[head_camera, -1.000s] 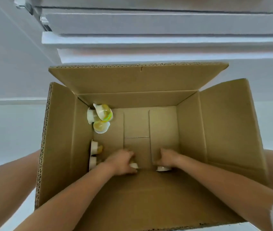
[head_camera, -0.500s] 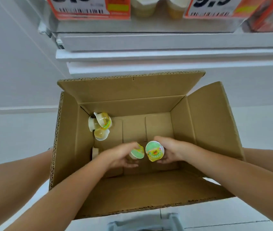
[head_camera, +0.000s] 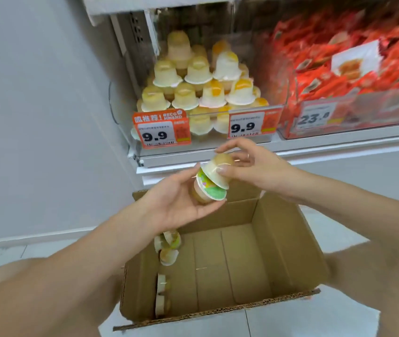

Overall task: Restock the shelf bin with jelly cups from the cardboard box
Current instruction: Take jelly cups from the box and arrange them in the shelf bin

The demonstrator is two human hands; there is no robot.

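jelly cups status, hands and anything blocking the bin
Left hand holds one jelly cup; right hand pinches a second cup above it. Both below the shelf bin. Nothing in the way. More cups in cardboard box.

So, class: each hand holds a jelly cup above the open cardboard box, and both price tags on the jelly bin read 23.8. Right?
Not quite. The head view shows both tags on the jelly bin reading 9.9. Each hand, left and right, does hold a jelly cup above the open cardboard box.

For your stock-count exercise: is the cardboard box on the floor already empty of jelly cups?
No, several jelly cups lie along the left inner wall of the cardboard box.
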